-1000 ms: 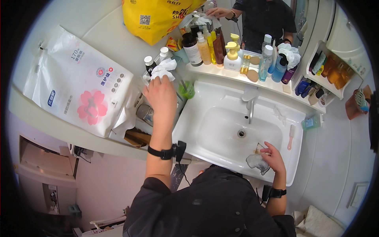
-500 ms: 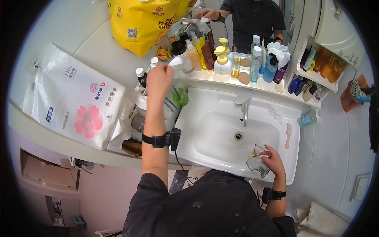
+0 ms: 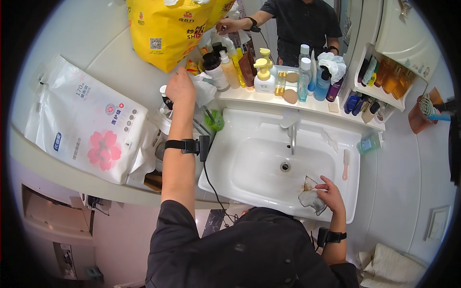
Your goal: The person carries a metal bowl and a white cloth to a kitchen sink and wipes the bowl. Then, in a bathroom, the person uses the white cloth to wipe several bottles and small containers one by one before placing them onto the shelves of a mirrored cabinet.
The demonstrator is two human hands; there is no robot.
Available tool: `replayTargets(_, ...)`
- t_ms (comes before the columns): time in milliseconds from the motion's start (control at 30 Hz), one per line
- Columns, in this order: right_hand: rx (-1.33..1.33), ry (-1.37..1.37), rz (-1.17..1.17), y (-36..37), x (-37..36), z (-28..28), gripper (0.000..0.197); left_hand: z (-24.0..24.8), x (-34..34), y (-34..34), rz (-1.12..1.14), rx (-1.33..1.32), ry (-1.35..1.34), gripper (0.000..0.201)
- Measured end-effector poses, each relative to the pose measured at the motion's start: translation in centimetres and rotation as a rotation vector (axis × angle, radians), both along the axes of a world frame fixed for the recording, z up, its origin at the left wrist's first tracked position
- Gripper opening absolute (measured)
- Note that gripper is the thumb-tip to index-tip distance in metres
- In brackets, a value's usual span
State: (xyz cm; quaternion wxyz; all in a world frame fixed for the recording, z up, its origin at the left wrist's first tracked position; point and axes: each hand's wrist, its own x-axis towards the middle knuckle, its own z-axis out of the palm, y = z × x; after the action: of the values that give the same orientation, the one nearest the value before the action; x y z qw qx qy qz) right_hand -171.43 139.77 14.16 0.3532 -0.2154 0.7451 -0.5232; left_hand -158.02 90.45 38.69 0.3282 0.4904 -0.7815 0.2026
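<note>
My left hand (image 3: 180,88) is closed and raised over the left end of the shelf, just below a yellow bag (image 3: 165,41). A crumpled white tissue (image 3: 206,92) hangs beside its fingers and seems pinched in them. Below it stand a dark white-capped bottle (image 3: 166,97) and a green cup (image 3: 216,121). Over the sink's front right, my right hand (image 3: 331,196) holds a limp grey mesh piece (image 3: 312,200) by its edge, index finger stretched out. The mesh has a brown-stained upper corner. The white sink (image 3: 249,163) lies under it.
Pump bottles (image 3: 264,79) and other toiletries line the shelf below the mirror. A faucet (image 3: 293,137) rises at the sink's back. A pink-handled brush (image 3: 345,165) lies on the right rim, near a green bottle (image 3: 370,144). A large white package (image 3: 91,120) fills the left counter.
My left hand has moved left and slightly toward the yellow bag, the white tissue moving with it. My right hand still holds the mesh in about the same place. The whole view has shifted slightly.
</note>
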Motion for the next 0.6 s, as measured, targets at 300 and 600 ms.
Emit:
replayTargets(300,0.013,-0.002,0.018,-0.8,-0.1,0.2,0.061,0.1,1.3,0.8,0.011,0.319,-0.478,0.024)
replayTargets(600,-0.004,-0.001,0.015,-0.6,-0.4,-1.5,0.060,-1.5,9.7,10.3,-0.130,0.253,-0.197,0.016)
